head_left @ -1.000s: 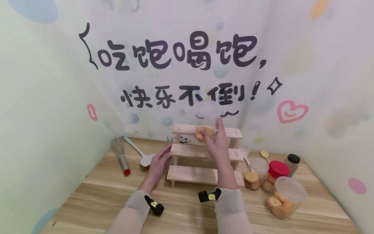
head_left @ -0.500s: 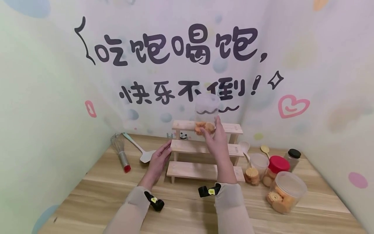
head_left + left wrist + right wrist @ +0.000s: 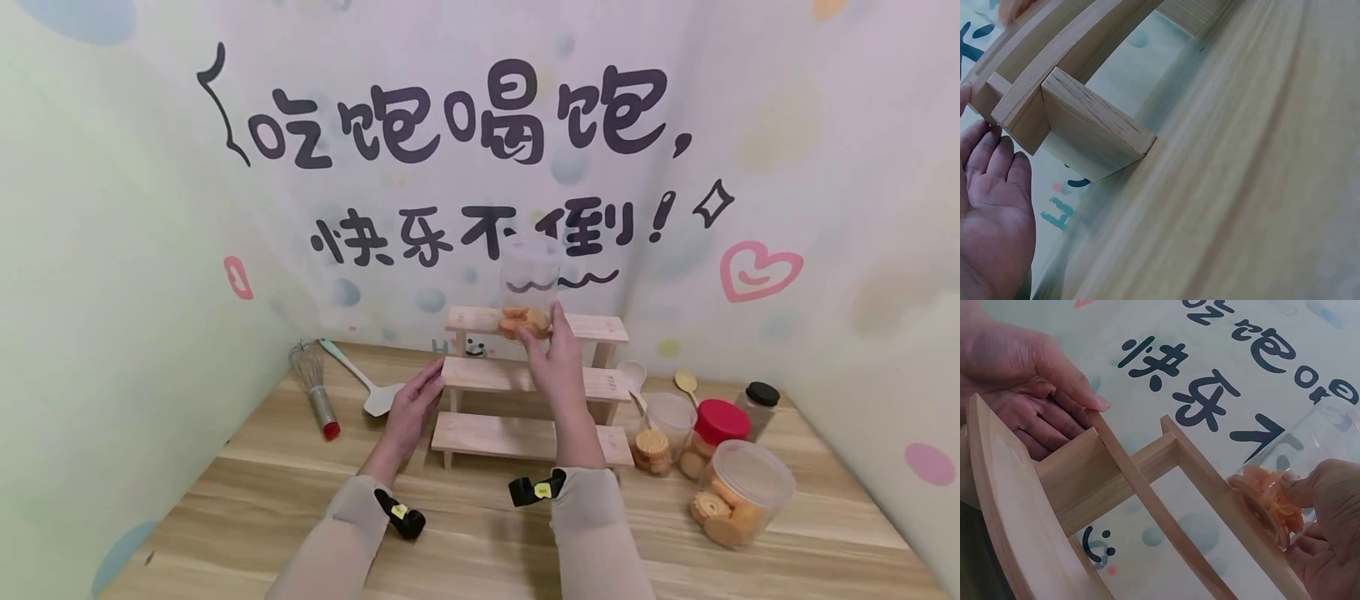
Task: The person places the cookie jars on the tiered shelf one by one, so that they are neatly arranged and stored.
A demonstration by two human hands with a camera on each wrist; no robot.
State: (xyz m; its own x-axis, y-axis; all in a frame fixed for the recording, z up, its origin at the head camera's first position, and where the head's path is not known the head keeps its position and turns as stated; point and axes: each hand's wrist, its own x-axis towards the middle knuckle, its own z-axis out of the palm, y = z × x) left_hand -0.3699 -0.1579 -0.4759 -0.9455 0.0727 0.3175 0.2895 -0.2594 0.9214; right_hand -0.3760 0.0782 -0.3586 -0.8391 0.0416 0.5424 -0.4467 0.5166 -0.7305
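Note:
My right hand (image 3: 557, 371) grips a clear plastic jar (image 3: 530, 275) low on its side, thumb in front. Orange-brown biscuits (image 3: 523, 322) lie at its bottom. The jar stands close over the top shelf of a three-step wooden display stand (image 3: 495, 436); in the right wrist view, the jar's base (image 3: 1257, 512) is right at that shelf's edge. My left hand (image 3: 408, 417) holds the left end of the middle shelf. The left wrist view shows its palm (image 3: 997, 219), with fingertips just under the board's end; the thumb (image 3: 1088, 400) is on the board's edge in the right wrist view.
Right of the stand are a clear biscuit jar (image 3: 663, 429), a red-lidded jar (image 3: 722, 422), a larger biscuit jar (image 3: 742, 500) and a black-lidded jar (image 3: 761, 400). Two spoons (image 3: 685, 382) lie behind them. A whisk (image 3: 318, 400) and a spatula (image 3: 360, 375) lie left.
The jar in my right hand has risen slightly in the head view, while the whole scene has shifted a little too. My left hand stays at the stand's middle shelf.

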